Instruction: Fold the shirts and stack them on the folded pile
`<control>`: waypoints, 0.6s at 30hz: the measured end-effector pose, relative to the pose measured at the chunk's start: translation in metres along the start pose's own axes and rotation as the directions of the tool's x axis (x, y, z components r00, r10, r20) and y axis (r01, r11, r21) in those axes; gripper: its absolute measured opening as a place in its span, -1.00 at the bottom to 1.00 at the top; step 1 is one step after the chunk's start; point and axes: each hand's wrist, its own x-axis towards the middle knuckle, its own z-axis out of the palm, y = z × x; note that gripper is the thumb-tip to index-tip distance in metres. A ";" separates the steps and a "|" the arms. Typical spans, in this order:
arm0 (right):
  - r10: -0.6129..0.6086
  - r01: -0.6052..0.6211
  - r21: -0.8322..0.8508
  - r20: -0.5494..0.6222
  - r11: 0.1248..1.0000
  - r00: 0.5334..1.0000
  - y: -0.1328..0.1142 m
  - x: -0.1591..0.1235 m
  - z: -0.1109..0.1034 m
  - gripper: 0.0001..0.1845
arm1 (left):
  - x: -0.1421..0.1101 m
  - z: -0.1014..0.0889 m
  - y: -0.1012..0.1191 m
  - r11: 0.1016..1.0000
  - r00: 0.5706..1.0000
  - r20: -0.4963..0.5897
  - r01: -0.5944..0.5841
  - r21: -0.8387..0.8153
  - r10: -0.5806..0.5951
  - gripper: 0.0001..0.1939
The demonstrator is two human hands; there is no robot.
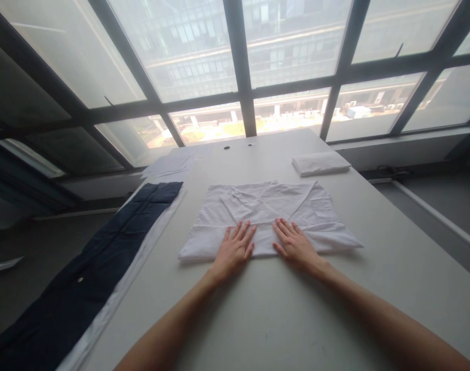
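A white cloth garment [265, 203] lies folded on the white table, creased, with a folded strip along its near edge. My left hand [235, 247] rests flat on the left part of that near strip, fingers stretched out. To its right, my right hand [292, 242] presses flat on the same strip, fingers spread and pointing away from me. Neither hand grips the cloth. The exact kind of garment cannot be made out.
A neatly folded white cloth [321, 163] sits at the far right of the table [235, 319]. Dark blue trousers [115, 247] lie over white fabric along the left edge. White sheets [169, 164] are at the far left. Large windows [289, 41] rise behind.
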 end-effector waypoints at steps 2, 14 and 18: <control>0.001 -0.001 0.001 0.000 1.000 1.000 0.000 0.000 0.000 -0.30 | 0.000 0.000 0.000 1.000 1.000 0.008 0.012 0.000 -0.012 -0.43; 0.003 -0.003 0.012 0.007 1.000 1.000 -0.002 0.000 -0.004 -0.30 | -0.002 -0.003 0.003 0.993 0.992 0.048 0.120 -0.020 -0.119 -0.37; 0.003 -0.003 0.006 0.016 1.000 1.000 0.000 0.000 -0.003 -0.29 | -0.013 -0.006 -0.021 0.982 0.979 0.085 0.187 -0.019 -0.185 -0.32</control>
